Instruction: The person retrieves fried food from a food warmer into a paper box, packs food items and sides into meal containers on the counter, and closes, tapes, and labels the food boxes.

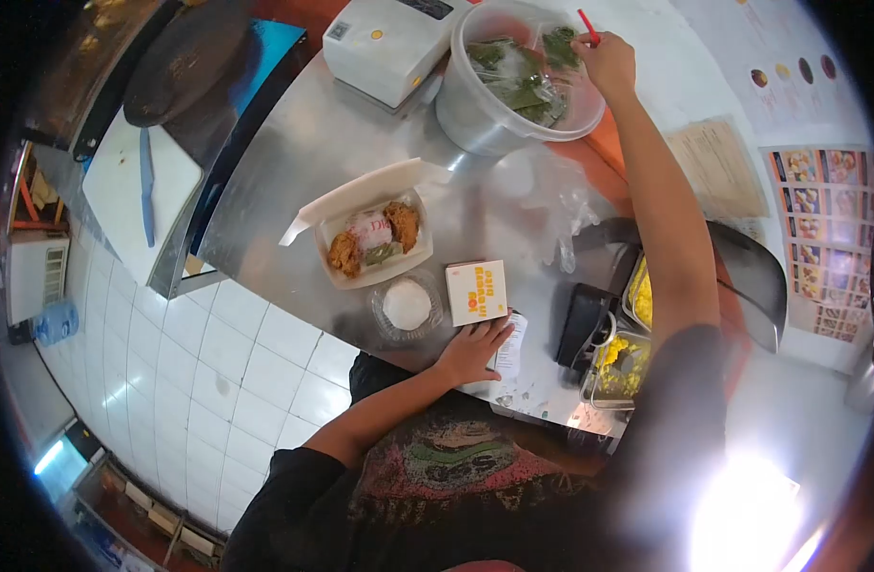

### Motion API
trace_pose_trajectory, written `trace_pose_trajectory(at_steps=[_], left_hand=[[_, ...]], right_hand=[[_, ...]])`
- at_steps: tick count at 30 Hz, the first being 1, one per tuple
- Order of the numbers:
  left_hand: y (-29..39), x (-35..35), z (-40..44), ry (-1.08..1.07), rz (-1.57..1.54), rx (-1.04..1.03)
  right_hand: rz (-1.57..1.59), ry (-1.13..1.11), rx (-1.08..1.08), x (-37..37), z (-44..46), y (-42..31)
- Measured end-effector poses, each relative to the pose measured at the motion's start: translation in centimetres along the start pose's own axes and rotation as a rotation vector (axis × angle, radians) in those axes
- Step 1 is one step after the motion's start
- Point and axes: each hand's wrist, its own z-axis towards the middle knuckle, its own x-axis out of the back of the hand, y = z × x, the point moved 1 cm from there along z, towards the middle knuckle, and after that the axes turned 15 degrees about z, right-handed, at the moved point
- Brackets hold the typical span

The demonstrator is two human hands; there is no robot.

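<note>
Grip of right hand [610, 67] clamps slim red stick [587, 23]; left hand [475, 351], spread, touches square cardboard box [476, 292].

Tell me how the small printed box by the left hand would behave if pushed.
The small printed box looks like thin card, so it would probably dent under a hard squeeze. Its flat, square shape suggests sliding over the smooth metal table rather than rolling. It seems closed, hiding any contents, so it may be light, but that's uncertain.
</note>
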Motion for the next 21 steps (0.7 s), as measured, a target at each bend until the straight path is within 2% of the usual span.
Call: trace_pose_trajectory(at_steps=[1,3,6,7,8,10,14,16,17,19,20,21], left_hand=[[0.0,0.1,0.0,0.010,0.008,0.000],[-0.1,-0.1,0.1,-0.003,0.025,-0.011],[0.2,-0.2,0.1,-0.004,0.048,-0.016],[0.0,-0.1,0.1,0.010,0.062,-0.014],[-0.2,-0.1,0.3,0.016,0.062,-0.016],[0.0,0.0,0.0,0.004,0.052,-0.006],[0.0,-0.4,0.0,0.010,-0.007,-0.011],[-0.1,-0.1,-0.2,0.043,0.012,-0.007],[-0.1,-0.1,-0.3,0.044,0.013,-0.008],[-0.2,-0.2,-0.2,0.035,0.019,-0.014],[-0.1,-0.3,-0.3,0.041,0.023,-0.014],[-0.2,-0.2,-0.3,0.040,0.021,-0.015]], right_hand=[[-0.006,0.006,-0.008,0.3,-0.3,0.3],[0.446,0.055,-0.018,0.5,-0.8,0.4],[0.418,0.030,-0.115,0.8,-3.1,-1.6],[0.526,0.133,-0.119,0.7,-3.5,-1.9],[0.523,0.136,-0.115,0.3,-3.2,-1.6],[0.337,-0.145,-0.060,-1.7,-3.5,0.0],[0.361,-0.160,0.064,-4.8,-3.4,0.1],[0.092,-0.357,0.031,-6.1,-3.0,-0.2],[0.091,-0.356,0.031,-6.7,-3.2,-0.2],[0.057,-0.523,0.175,-7.6,-3.4,-1.7],[0.055,-0.519,0.180,-8.1,-3.4,-2.4],[0.047,-0.616,0.186,-8.7,-3.2,-2.7]])
